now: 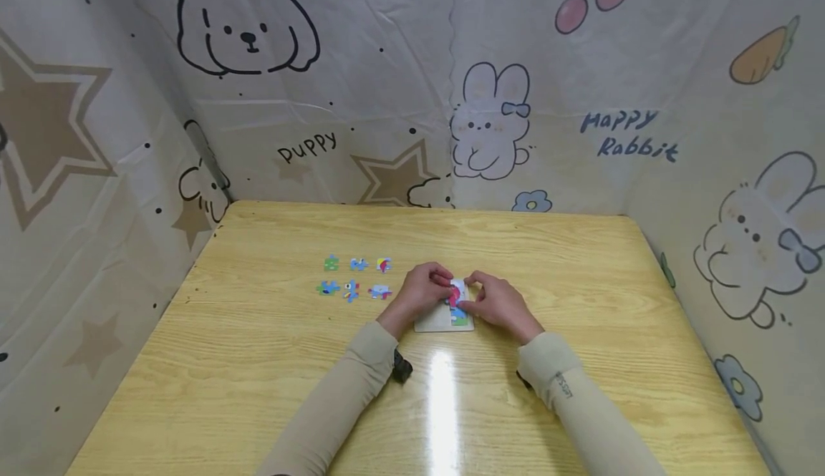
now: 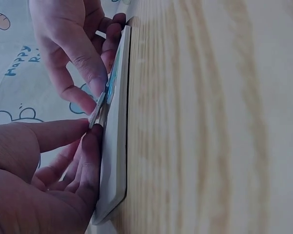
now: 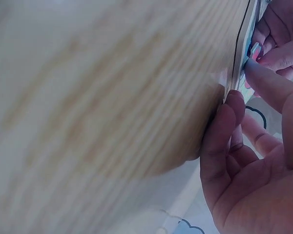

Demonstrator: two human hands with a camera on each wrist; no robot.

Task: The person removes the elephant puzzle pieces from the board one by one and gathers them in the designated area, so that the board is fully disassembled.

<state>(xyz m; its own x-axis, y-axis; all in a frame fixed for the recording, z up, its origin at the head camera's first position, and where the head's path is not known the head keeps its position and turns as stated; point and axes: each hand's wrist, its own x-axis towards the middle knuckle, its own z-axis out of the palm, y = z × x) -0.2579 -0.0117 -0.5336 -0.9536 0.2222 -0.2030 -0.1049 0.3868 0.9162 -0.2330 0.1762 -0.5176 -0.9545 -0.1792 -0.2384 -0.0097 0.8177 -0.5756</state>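
A small white-framed puzzle board [image 1: 428, 323] lies flat on the table, with colourful pieces filling its right side. My left hand [image 1: 422, 291] reaches over the board from the left. Its thumb and index finger pinch a puzzle piece [image 2: 95, 116], which is tilted over the board in the left wrist view. From the right, my right hand [image 1: 501, 306] holds the board's right edge with curled fingers [image 3: 232, 105]. Its thumb presses down at the pieces, right by the pinched one. Both hands partly cover the picture.
Left of the board, several loose puzzle pieces lie in two rows, among them a green one [image 1: 331, 264] and a blue-and-white one [image 1: 380, 291]. The wooden table [image 1: 271, 361] ends at a patterned curtain [image 1: 380, 89] behind and on both sides.
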